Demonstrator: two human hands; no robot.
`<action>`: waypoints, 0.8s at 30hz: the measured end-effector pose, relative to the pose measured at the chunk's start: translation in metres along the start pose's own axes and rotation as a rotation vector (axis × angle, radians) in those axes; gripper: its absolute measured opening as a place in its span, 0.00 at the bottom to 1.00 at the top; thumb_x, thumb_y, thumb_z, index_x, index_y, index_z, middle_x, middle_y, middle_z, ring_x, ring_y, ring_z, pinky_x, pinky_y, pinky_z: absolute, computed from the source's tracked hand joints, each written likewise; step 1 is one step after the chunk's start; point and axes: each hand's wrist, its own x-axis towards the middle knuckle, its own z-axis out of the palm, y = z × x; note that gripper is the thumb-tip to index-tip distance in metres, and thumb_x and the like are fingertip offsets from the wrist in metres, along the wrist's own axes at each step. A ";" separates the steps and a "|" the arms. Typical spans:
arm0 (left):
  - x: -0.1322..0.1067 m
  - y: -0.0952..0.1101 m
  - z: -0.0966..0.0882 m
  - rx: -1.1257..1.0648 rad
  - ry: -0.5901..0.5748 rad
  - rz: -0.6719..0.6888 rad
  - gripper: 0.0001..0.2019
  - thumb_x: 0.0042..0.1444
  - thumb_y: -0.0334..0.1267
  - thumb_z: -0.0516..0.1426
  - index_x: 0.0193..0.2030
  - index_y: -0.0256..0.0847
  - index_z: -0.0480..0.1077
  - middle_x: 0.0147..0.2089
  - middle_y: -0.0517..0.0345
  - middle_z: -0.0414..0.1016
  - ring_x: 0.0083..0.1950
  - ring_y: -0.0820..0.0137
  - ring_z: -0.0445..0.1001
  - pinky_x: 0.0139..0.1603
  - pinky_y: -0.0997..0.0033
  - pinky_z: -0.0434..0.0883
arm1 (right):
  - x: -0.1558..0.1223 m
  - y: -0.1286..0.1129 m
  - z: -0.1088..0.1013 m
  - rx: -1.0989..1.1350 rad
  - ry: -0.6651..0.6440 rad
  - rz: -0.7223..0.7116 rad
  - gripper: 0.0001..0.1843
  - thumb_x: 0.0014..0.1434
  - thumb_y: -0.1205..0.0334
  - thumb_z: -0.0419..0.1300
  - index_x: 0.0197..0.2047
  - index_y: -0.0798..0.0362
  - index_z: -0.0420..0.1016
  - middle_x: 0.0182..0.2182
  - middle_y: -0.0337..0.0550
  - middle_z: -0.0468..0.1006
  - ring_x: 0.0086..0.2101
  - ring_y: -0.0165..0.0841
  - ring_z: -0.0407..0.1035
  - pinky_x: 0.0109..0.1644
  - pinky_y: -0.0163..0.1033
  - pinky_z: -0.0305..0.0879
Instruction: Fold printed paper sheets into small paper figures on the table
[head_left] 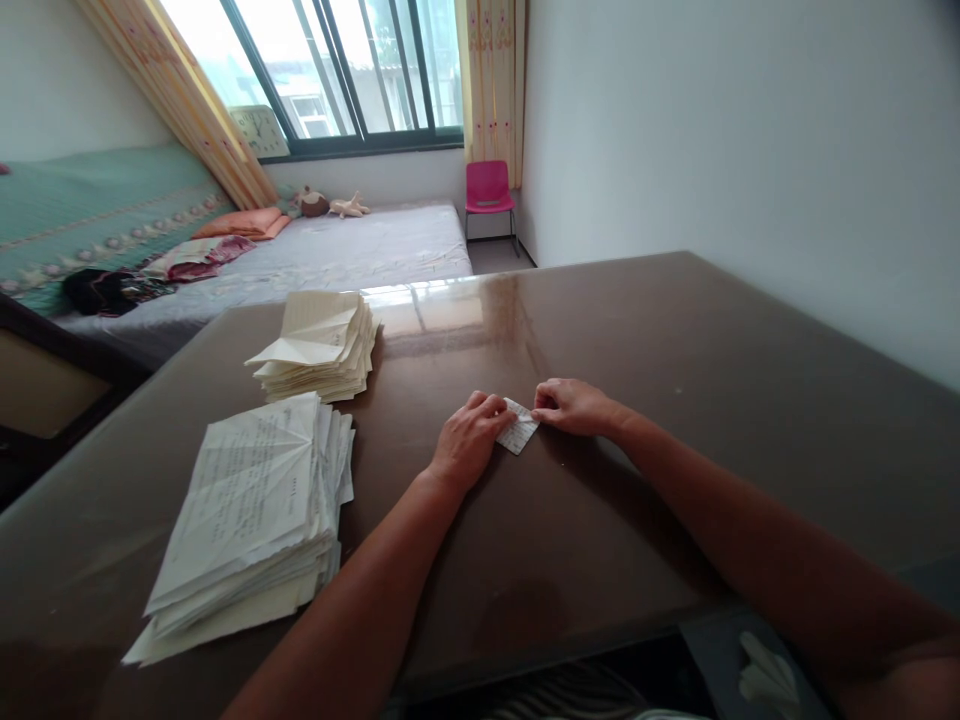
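Small paper piece: A small, pale, four-sided piece of paper with faint dark markings (519, 432), seemingly folded, lies on the tabletop at the clock's centre; 12 points towards the window.
Handling it well: As a judgement, the left fingertips should pin the sheet flat and steady while the right thumb and finger work its corner; lining up edges first and pressing lightly outward would keep any crease straight and avoid tearing.
Left hand: The bare left hand (469, 437) is at 9 o'clock, palm down, fingers bent over the paper's near-left edge; whether they pinch or merely press, I cannot tell. Its forearm comes from between 7 and 8.
Right hand: The bare right hand (574, 407) is between 2 and 3, fingers curled, thumb and forefinger together, apparently clamped on the paper's right corner. Its forearm comes from 4.
Brown table: The glossy brown tabletop (637, 330) also bears a cream stack of creased paper (322, 345) towards 10, and a larger, white stack of written sheets (247, 500) between 8 and 9.
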 end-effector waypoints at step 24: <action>-0.024 0.020 -0.024 0.257 -0.171 -0.158 0.13 0.63 0.34 0.49 0.50 0.41 0.70 0.48 0.50 0.72 0.50 0.60 0.66 0.43 0.62 0.65 | -0.068 -0.011 0.014 -0.614 0.163 -0.236 0.25 0.66 0.66 0.44 0.65 0.46 0.57 0.54 0.51 0.67 0.50 0.41 0.60 0.39 0.39 0.61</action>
